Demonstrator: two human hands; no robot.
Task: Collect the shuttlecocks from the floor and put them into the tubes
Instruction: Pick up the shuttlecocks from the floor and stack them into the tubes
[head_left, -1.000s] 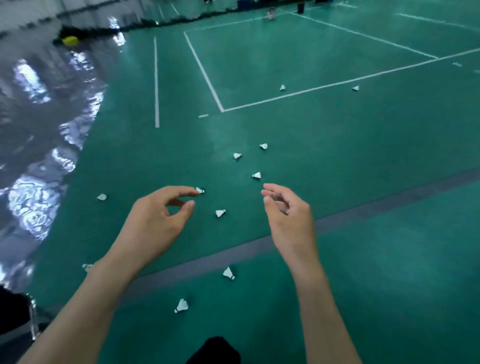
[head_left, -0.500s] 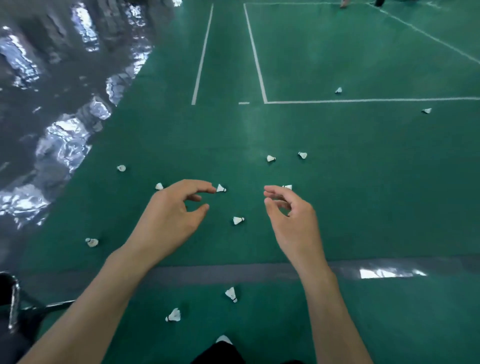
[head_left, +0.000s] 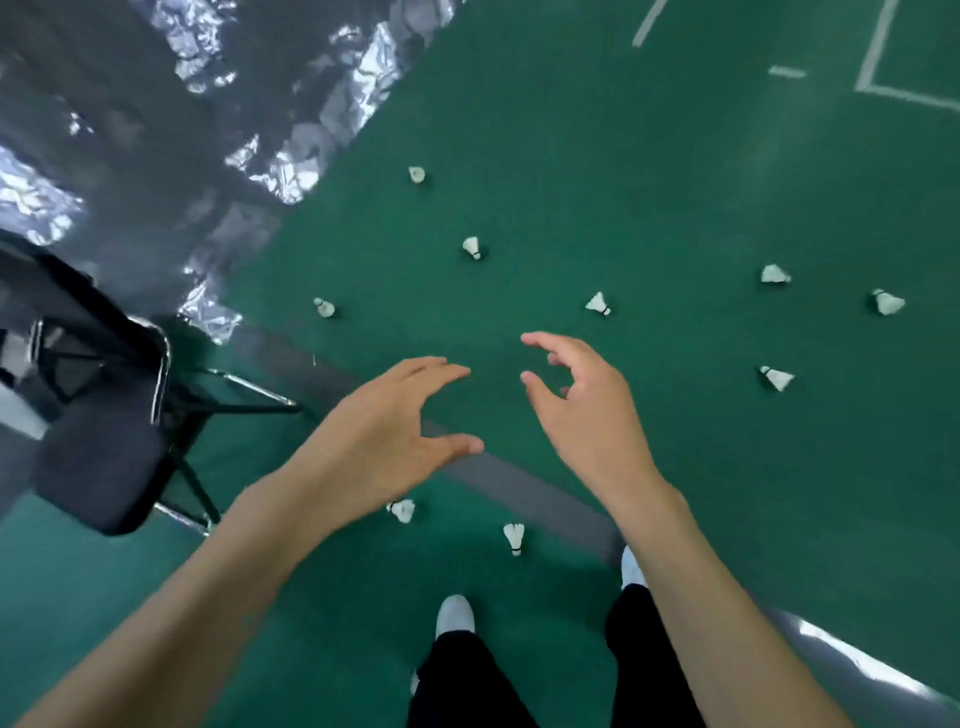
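Head view looks straight down at the shuttlecocks scattered on the green floor (head_left: 675, 467), none collected yet and no tube in sight. Two lie closest, just ahead of the person's white shoes (head_left: 455, 614): one shuttlecock (head_left: 514, 538) stands out plainly between the forearms, and another (head_left: 402, 510) peeks from under the left wrist. Further out, more lie well apart: one (head_left: 598, 303) just beyond the right fingertips, one (head_left: 776, 378) off to the right, one (head_left: 325, 307) toward the left, others up the court.

Both hands hang empty above the floor. The left hand (head_left: 384, 447) has its fingers (head_left: 441, 366) spread with the thumb dropped away, a wide cup that seems readied for scooping. The right hand (head_left: 587, 410) has its fingers (head_left: 545, 343) loosely curved and parted, holding nothing. I judge they are held forward and low because the person is bending toward the near pair.

A black folding chair (head_left: 98, 415) stands at the left, beside a dark crinkled sheet (head_left: 130, 104) bordering the court.
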